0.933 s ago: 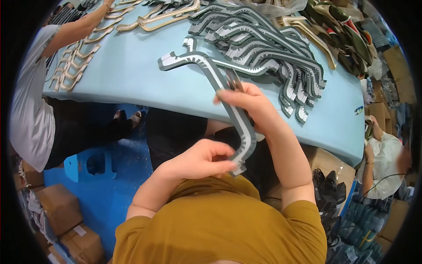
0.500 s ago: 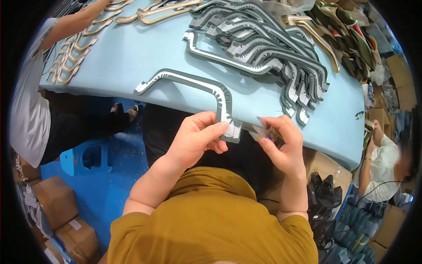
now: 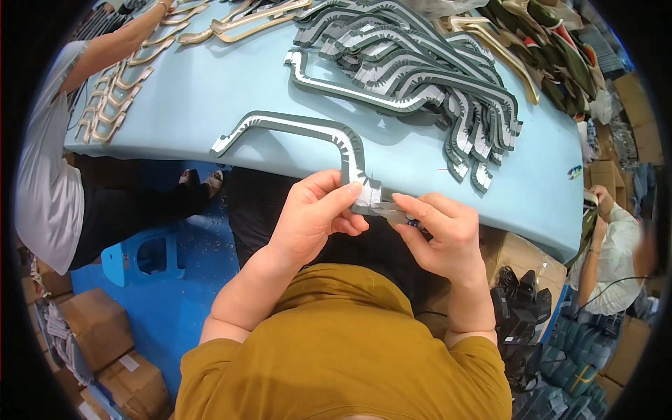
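A curved strip [image 3: 348,148], dark grey at its edges with a notched white band along the middle, reaches from my hands back over the near table edge. My left hand [image 3: 316,217] is closed on its near end, the thumb pressed onto the white patch there. In my right hand [image 3: 444,234] is a small pair of thread snips [image 3: 385,208], mostly hidden by the fingers. Its thin metal blades point left and meet the corner of the strip's near end. Whether the blades are apart cannot be made out.
On the light blue table [image 3: 182,126] lies a heap of similar strips [image 3: 413,66]. Beige curved frames [image 3: 112,105] lie at the left, near another person's arm [image 3: 115,49]. A blue stool [image 3: 143,255] and cardboard boxes [image 3: 94,325] stand left; another person [image 3: 609,259] sits right.
My right hand has moved left, bringing the snips from beside the strip to its near end. The left hand keeps its grip on the strip. The view has shifted slightly.
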The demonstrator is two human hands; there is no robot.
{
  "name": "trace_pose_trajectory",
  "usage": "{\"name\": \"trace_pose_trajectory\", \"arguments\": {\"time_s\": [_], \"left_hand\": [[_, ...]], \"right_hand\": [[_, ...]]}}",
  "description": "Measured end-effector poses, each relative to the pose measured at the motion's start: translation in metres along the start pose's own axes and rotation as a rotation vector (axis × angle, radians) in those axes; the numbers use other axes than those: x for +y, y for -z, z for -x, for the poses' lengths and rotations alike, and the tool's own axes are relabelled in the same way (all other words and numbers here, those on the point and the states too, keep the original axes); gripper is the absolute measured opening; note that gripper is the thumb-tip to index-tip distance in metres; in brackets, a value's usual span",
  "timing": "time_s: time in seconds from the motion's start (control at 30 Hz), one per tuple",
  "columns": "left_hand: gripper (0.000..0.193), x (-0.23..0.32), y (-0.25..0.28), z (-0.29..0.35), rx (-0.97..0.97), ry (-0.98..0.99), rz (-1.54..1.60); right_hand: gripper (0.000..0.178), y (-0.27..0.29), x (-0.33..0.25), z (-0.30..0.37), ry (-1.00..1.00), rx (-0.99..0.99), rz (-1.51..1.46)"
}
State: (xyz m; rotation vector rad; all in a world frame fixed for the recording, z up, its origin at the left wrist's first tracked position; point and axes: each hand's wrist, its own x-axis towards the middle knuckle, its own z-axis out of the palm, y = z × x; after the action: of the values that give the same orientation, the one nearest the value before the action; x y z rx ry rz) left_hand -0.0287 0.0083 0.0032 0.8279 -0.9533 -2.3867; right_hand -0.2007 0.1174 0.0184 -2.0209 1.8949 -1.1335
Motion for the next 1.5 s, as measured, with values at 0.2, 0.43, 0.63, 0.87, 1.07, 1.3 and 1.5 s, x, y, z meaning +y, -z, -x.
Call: {"name": "trace_pose_trajectory", "arguments": {"time_s": [0.2, 0.43, 0.63, 0.87, 1.07, 1.3, 1.5], "left_hand": [[0.017, 0.001, 0.002, 0.001, -0.022, 0.047, -0.059], [0.016, 0.000, 0.004, -0.003, 0.019, 0.040, 0.013], [0.016, -0.002, 0.003, -0.005, 0.009, 0.015, -0.005], [0.017, -0.003, 0.002, -0.006, 0.002, 0.029, -0.011], [0.018, -0.002, 0.003, -0.007, -0.015, 0.029, 0.036], [0.013, -0.001, 0.001, -0.008, -0.014, 0.059, 0.045], [0.018, -0.002, 0.002, -0.010, -0.052, 0.090, 0.042]], "right_hand": [[0.031, 0.006, 0.002, -0.008, -0.028, -0.136, -0.060], [0.035, 0.007, 0.009, -0.007, 0.043, -0.046, 0.039], [0.040, 0.002, 0.002, -0.009, 0.143, 0.011, 0.190], [0.040, 0.002, -0.002, -0.008, 0.144, -0.014, 0.268], [0.040, 0.004, -0.002, -0.007, 0.137, 0.028, 0.171], [0.032, 0.000, -0.002, -0.012, -0.082, -0.002, 0.063], [0.018, -0.008, 0.007, -0.017, -0.707, -0.188, -0.930]]}}
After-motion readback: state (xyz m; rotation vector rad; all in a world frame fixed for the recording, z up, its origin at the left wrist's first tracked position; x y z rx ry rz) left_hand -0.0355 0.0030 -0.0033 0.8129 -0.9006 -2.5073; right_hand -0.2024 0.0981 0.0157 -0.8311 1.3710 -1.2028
